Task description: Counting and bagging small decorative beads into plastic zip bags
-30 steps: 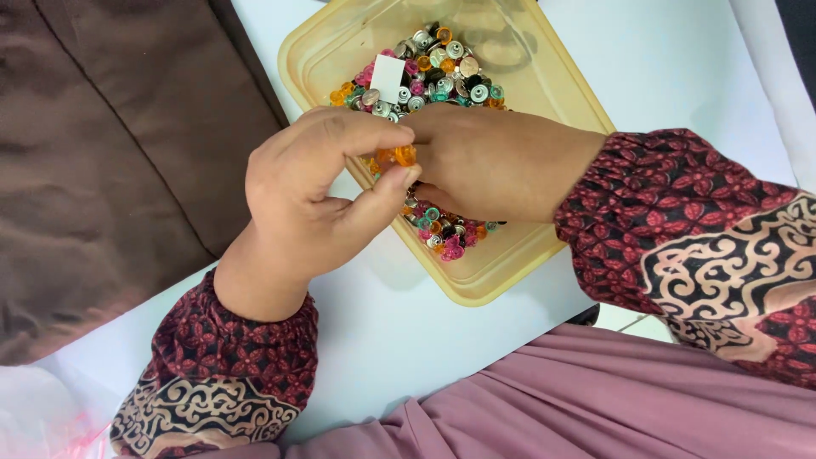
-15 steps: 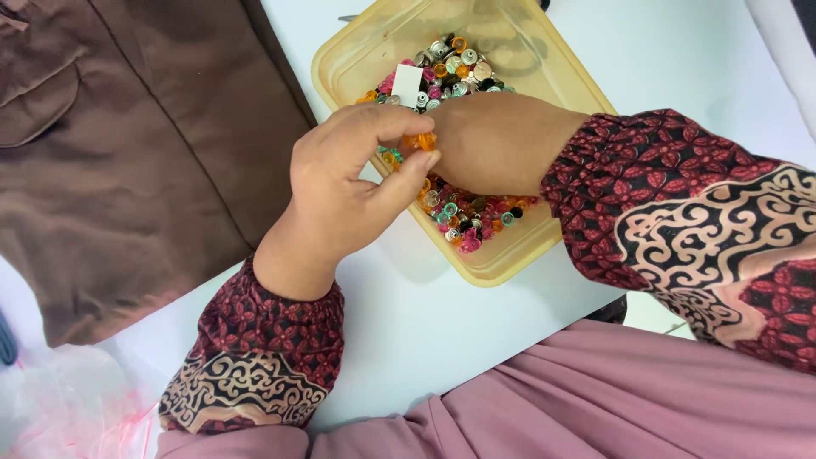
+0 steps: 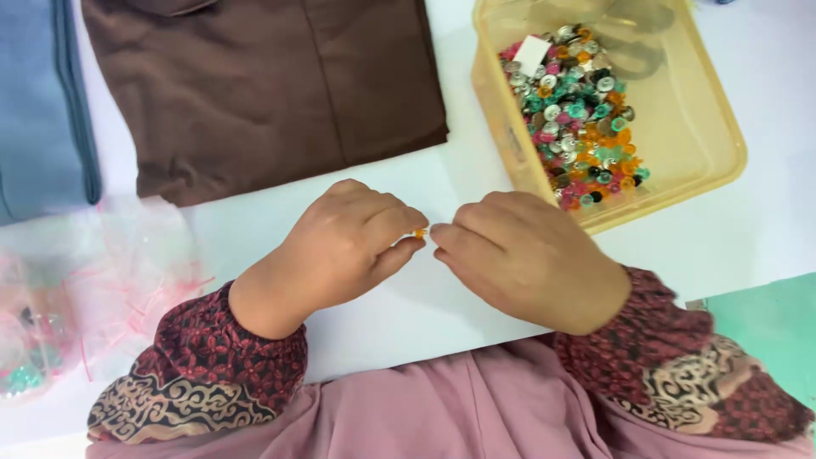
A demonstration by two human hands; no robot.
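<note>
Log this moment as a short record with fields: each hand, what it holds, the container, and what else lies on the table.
left hand: pinches a small orange button at its fingertips
right hand: fingertips meet the left hand's beside the button; grip cannot be told
tub: yellowish clear plastic, open, holds mixed colourful buttons
brown cloth: folded, above the hands
blue cloth: at far left
plastic bags: clear, crumpled, beside the left arm
table: white

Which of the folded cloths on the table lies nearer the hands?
The brown cloth, spread just above the left hand. The blue cloth sits farther off at the left edge.
</note>
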